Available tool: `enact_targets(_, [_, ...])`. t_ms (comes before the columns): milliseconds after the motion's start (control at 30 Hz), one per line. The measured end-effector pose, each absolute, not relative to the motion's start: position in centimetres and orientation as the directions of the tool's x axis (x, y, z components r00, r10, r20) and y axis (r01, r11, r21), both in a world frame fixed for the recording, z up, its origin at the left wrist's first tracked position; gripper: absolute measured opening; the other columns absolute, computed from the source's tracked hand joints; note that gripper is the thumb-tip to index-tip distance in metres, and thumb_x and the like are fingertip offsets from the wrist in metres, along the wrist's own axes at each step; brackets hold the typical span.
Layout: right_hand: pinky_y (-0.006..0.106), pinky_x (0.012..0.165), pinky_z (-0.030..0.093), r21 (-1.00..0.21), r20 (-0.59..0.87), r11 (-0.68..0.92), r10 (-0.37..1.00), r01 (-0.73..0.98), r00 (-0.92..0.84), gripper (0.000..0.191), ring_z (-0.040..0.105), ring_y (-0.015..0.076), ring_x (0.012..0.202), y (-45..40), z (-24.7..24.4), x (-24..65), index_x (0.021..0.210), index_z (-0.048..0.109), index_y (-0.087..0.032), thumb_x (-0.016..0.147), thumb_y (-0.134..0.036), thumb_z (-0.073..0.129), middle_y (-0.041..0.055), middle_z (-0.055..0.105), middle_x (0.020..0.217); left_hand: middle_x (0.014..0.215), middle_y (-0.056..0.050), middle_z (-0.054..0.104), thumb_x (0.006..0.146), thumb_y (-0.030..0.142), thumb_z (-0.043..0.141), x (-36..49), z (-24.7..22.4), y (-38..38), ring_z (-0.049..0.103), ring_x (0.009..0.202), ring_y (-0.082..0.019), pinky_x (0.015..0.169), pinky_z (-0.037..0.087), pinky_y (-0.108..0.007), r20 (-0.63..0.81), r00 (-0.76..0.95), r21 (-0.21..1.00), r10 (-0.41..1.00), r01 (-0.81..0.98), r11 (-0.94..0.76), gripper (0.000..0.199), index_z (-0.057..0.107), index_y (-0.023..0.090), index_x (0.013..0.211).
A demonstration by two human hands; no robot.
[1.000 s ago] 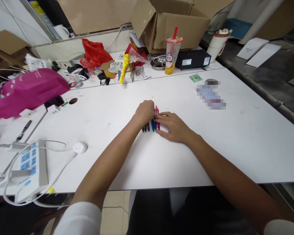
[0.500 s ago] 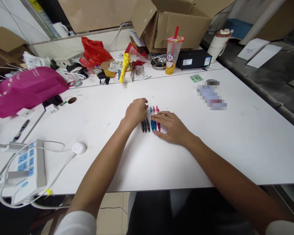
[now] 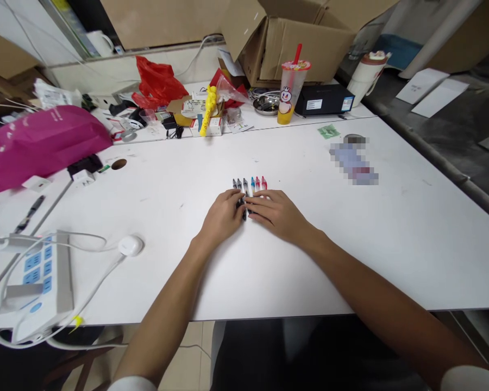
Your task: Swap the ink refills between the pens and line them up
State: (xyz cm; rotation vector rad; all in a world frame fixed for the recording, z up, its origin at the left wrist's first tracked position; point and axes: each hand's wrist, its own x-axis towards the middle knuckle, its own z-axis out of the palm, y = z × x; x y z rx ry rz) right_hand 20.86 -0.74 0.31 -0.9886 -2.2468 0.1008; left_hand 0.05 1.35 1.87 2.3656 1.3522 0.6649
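Several retractable pens lie side by side on the white table in front of me. On the left are grey-black pens (image 3: 239, 183), then a blue-tipped pen (image 3: 252, 183), then pink-tipped pens (image 3: 263, 182). My left hand (image 3: 220, 214) rests against the left side of the row, its thumb and fingers apart over the black pens' lower parts. From the right, my right hand (image 3: 280, 215) lies across the row with its fingers stretched out, covering the lower parts of the coloured pens. The fingertips of both hands nearly meet over the black barrels.
A power strip (image 3: 59, 282) with white cables and a white charger (image 3: 131, 245) sits at the left. Behind are a magenta bag (image 3: 52, 144), a red plastic bag (image 3: 157, 81), a drink cup (image 3: 290, 98), a black box (image 3: 324, 99) and a cardboard box (image 3: 301, 51).
My left hand has come down toward me, uncovering the black pens' upper ends. My right hand has slid left, its fingers now reaching the black pens.
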Motion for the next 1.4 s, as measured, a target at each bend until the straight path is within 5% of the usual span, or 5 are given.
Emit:
enact_targets(333, [0.046, 0.094, 0.057, -0.786, 0.531, 0.503, 0.847, 0.36, -0.023, 0.028, 0.071, 0.0237, 0.104, -2.2, 1.6, 20.7, 0.125, 0.073, -0.032, 0.105, -0.041, 0.055, 0.004, 0.079, 0.109, 0.145, -0.017, 0.062, 0.1, 0.029, 0.056, 0.1, 1.9, 1.1, 0.053, 0.141, -0.033, 0.121, 0.041, -0.058, 0.303, 0.313, 0.686, 0.9, 0.584, -0.434, 0.034, 0.067, 0.016, 0.129])
enact_targets(467, [0.044, 0.088, 0.058, -0.86, 0.473, 0.463, 0.881, 0.213, -0.005, 0.024, 0.073, 0.0234, 0.098, -2.8, 1.9, 20.9, 0.117, 0.074, -0.029, 0.103, -0.041, 0.059, 0.005, 0.079, 0.105, 0.142, -0.017, 0.065, 0.102, 0.049, 0.055, 0.8, 3.0, 1.0, 0.065, 0.131, -0.03, 0.112, 0.052, -0.053, 0.121, 0.112, 0.989, 0.986, 0.073, -0.129, 0.041, 0.061, 0.019, 0.131])
enact_targets(767, [0.033, 0.063, 0.051, -0.977, 0.119, 0.149, 0.974, 0.151, -0.192, 0.048, 0.057, 0.0147, 0.061, -2.9, 2.4, 20.8, 0.089, 0.075, -0.02, 0.104, -0.059, 0.051, 0.003, 0.068, 0.071, 0.116, -0.01, 0.078, 0.089, 0.048, 0.079, 1.7, 3.5, 0.3, 0.078, 0.106, -0.022, 0.1, 0.061, -0.039, 0.016, 0.16, 0.903, 0.987, -0.427, 0.055, 0.038, 0.06, 0.02, 0.107])
enact_targets(1200, [0.037, 0.068, 0.057, -0.93, 0.275, 0.286, 0.958, 0.229, -0.079, 0.037, 0.069, 0.0193, 0.072, -2.4, 1.9, 21.7, 0.097, 0.07, -0.025, 0.104, -0.057, 0.052, 0.0026, 0.078, 0.086, 0.128, -0.012, 0.074, 0.103, 0.051, 0.056, 2.2, 3.6, -0.3, 0.07, 0.123, -0.025, 0.109, 0.056, -0.049, 0.193, 0.124, 0.981, 0.973, -0.038, -0.19, 0.034, 0.058, 0.022, 0.121])
enact_targets(1400, [0.043, 0.093, 0.052, -0.881, 0.373, 0.346, 0.927, 0.323, 0.024, 0.042, 0.071, 0.0233, 0.095, -1.6, 1.9, 22.6, 0.092, 0.056, -0.026, 0.108, -0.061, 0.038, 0.0044, 0.079, 0.098, 0.149, -0.013, 0.061, 0.103, 0.035, 0.051, 1.1, 2.8, 0.1, 0.041, 0.151, -0.034, 0.124, 0.036, -0.062, 0.375, 0.457, 0.544, 0.806, 0.596, -0.591, 0.036, 0.062, 0.02, 0.134])
